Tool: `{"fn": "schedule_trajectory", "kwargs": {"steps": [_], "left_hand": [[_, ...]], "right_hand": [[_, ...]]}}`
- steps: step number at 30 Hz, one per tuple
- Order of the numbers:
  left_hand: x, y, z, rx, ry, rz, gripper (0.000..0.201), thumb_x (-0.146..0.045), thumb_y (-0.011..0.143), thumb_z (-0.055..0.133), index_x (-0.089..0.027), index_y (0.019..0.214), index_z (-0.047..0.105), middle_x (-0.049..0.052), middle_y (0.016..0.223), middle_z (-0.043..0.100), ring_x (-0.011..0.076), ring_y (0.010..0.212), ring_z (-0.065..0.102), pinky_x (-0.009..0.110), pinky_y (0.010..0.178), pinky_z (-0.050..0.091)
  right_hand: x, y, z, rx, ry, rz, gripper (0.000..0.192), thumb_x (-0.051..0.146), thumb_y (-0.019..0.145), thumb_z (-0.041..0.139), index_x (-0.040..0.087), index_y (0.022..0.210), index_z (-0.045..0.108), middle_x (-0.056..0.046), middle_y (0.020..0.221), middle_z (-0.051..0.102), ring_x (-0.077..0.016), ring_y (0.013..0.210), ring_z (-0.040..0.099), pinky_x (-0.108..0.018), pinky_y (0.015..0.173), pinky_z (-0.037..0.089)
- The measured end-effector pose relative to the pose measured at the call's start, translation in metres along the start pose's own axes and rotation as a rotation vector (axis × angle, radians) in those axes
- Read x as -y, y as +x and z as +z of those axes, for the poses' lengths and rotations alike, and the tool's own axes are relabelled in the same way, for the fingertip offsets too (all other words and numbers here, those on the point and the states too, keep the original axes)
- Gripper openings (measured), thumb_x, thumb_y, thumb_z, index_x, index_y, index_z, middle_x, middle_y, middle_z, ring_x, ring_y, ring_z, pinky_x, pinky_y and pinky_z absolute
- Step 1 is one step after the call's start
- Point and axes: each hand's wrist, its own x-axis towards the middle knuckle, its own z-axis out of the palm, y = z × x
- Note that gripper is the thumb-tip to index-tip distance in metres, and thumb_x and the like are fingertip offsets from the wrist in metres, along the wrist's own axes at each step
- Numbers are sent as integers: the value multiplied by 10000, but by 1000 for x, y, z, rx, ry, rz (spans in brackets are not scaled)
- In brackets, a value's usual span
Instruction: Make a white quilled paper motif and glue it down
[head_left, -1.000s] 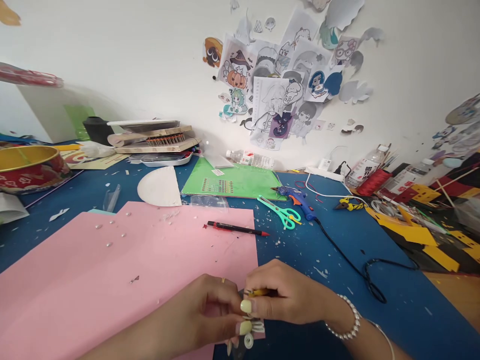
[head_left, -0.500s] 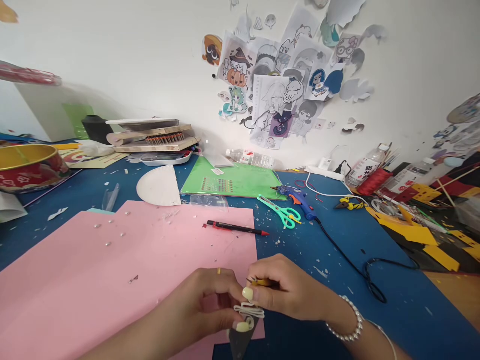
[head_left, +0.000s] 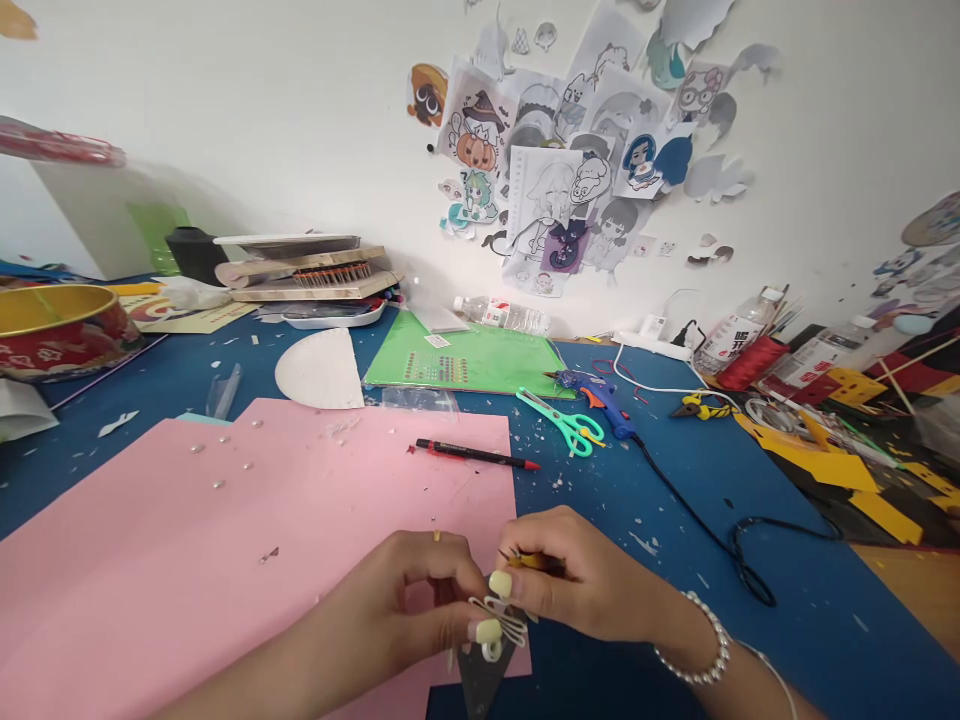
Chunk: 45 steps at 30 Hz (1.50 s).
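Note:
At the lower middle, my left hand (head_left: 431, 590) is closed, pinching a white looped strip (head_left: 513, 626) between thumb and finger. Under it lies a dark grey pointed piece (head_left: 484, 680), its tip toward me, with a small white coil (head_left: 492, 651) near the thumb. Against the upper loops press the thumb and finger of my right hand (head_left: 555, 575), which is also closed. Yellow tweezers (head_left: 531, 560) with thin dark tips are tucked in that hand, their tips pointing left. The fingers hide part of the strip.
Pink paper (head_left: 247, 540) lies under my left arm, bearing beads and a black-and-red pen (head_left: 476, 454). Beyond it are green scissors (head_left: 561, 420), a blue glue gun (head_left: 600, 398) with a black cord, and a green board (head_left: 465, 355). Bottles and yellow scraps crowd the right.
The white loops have tilted and fanned out, now sloping down to the right. Both hands stay closed in nearly the same place.

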Motion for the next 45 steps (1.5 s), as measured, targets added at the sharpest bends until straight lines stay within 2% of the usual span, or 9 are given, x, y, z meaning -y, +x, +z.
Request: {"fn": "schedule_trajectory", "kwargs": {"steps": [5,11,18,24,28,38,45], "left_hand": [[-9,0,2,28,-14,-23,163,-297,742,523,-155,676,567,-8,694,558,134,658,510,211,604,400],[-7,2,5,2,-75,-20,129,-244,721,542,-144,642,526,-23,646,519,116,617,486,193,559,389],[0,4,4,-16,18,-18,133,-234,729,530,-143,634,548,-9,653,564,123,616,505,197,562,393],[0,2,3,-42,140,-31,158,-265,740,503,-149,643,547,-4,659,559,132,622,491,205,563,378],[-4,2,2,-13,160,-50,175,-266,737,489,-145,614,521,-18,623,515,116,587,451,194,537,357],[5,2,4,20,129,-47,185,-264,725,502,-147,582,496,-22,602,490,111,561,417,195,498,326],[-5,1,4,18,57,-61,154,-247,699,549,-146,584,536,-29,607,503,111,580,447,188,524,340]], "right_hand": [[2,2,3,-63,-73,-28,259,329,816,417,153,629,388,61,555,291,-47,492,258,-177,445,210],[3,4,7,-94,-143,-67,198,283,816,427,153,666,435,54,579,372,-48,510,323,-168,472,245],[2,2,6,-44,-148,-92,157,267,802,453,156,692,462,55,596,396,-38,497,339,-152,467,254],[2,1,9,-118,-186,-153,145,291,760,505,161,702,479,56,587,397,-47,504,339,-159,482,263],[1,1,10,-132,-207,-176,135,275,757,512,159,698,479,58,585,404,-44,509,355,-154,490,269],[1,4,5,12,-202,-247,180,228,817,448,143,671,509,45,599,450,-38,531,391,-136,513,292],[4,3,1,26,-190,-231,166,222,823,448,138,700,521,46,606,438,-39,551,400,-137,532,299]]}}
